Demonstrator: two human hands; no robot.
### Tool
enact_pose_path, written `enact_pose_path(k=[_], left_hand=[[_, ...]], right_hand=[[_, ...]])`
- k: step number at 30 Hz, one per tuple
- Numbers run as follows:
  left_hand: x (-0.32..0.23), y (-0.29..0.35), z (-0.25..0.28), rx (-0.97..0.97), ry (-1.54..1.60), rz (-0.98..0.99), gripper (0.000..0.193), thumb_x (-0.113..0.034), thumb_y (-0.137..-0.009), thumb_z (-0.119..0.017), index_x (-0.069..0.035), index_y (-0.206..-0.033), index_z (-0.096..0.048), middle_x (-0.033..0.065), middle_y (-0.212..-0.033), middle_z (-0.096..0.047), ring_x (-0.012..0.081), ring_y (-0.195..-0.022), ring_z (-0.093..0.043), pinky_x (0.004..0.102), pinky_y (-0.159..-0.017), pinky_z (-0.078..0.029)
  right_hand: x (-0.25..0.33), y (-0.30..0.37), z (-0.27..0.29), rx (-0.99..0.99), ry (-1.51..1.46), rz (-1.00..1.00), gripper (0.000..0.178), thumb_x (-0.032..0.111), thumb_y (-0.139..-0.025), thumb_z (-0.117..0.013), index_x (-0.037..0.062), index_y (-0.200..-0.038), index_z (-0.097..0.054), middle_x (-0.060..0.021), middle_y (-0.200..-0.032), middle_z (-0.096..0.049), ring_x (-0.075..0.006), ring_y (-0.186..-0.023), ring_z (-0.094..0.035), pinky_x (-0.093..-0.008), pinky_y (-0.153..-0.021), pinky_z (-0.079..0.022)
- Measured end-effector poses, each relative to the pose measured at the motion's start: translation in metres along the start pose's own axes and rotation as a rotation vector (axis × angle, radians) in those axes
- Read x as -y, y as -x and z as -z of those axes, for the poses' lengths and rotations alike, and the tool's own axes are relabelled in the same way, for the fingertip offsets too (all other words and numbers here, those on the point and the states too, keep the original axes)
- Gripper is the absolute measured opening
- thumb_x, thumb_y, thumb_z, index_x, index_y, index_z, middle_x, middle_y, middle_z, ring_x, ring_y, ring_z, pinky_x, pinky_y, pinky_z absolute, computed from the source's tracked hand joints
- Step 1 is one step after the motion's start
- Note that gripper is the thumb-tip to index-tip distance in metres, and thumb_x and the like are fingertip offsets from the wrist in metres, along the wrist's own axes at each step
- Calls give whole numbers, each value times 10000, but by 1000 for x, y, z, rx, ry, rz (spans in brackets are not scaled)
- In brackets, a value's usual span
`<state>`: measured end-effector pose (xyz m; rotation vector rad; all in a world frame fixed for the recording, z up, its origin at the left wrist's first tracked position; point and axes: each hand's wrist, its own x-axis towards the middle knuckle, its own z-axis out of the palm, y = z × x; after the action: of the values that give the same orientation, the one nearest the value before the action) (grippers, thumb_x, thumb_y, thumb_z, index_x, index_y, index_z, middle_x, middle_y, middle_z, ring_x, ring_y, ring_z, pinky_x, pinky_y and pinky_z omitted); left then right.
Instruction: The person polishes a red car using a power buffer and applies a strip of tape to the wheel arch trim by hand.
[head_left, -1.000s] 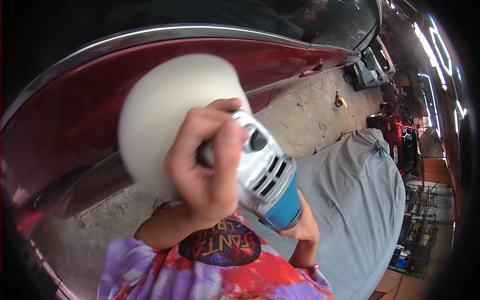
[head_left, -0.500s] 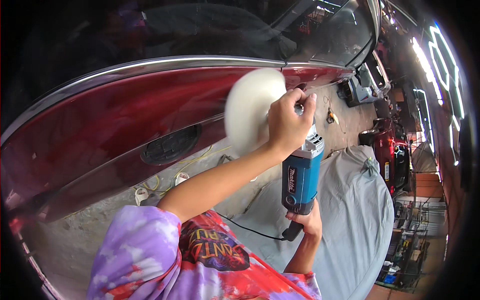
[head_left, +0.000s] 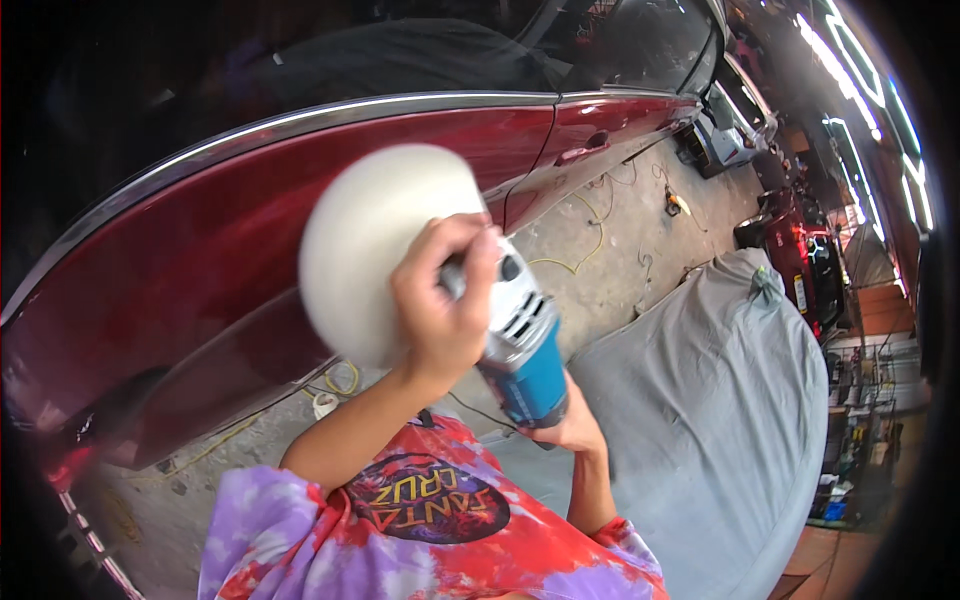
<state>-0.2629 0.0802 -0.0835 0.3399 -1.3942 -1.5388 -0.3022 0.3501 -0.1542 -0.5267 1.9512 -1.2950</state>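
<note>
Polisher, blue and silver, sits slantwise in front of your chest, held in both your hands beside the red car. Your left hand is up front, its fingers curled round the grey handle. Your right hand is wrapped about the back end of the blue body; most of its fingers are hidden, so you cannot tell exactly how they close. The round white pad covers part of the car's side, and from this angle you cannot tell whether it touches the paint. Near your right arm, a grey cover drapes over something large. Beyond the polisher, a yellow cord lies on the bare floor.
</note>
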Motion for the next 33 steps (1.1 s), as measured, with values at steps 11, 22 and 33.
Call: enact_pose_path(k=[11,22,33], left_hand=[[-102,62,200,74,-421,-296,189,-100,-947,-472,-14,-779,-473,118,-826,-546,371,-1001,-600,492,-948,-469],[-65,34,158,146,-366,-306,144,-71,-934,-526,-6,-805,-528,114,-816,-579,326,-921,-616,500,-898,-502],[16,-50,-36,326,-223,-45,214,-145,-949,-663,9,-801,-663,16,-696,-666,80,-677,-585,261,-661,-470]], right_hand=[[-18,-2,-216,419,-100,238,990,99,-619,-872,61,-1482,-387,-126,-1373,-567,-239,-1305,-526,-378,-1114,-396],[-25,-19,-189,283,-224,217,1046,94,-568,-905,42,-1480,-395,-117,-1377,-558,-231,-1297,-531,-383,-1107,-409],[-27,-50,-63,-39,-208,54,882,94,-581,-873,16,-1366,-479,-68,-1195,-637,-162,-1055,-597,-349,-977,-477]])
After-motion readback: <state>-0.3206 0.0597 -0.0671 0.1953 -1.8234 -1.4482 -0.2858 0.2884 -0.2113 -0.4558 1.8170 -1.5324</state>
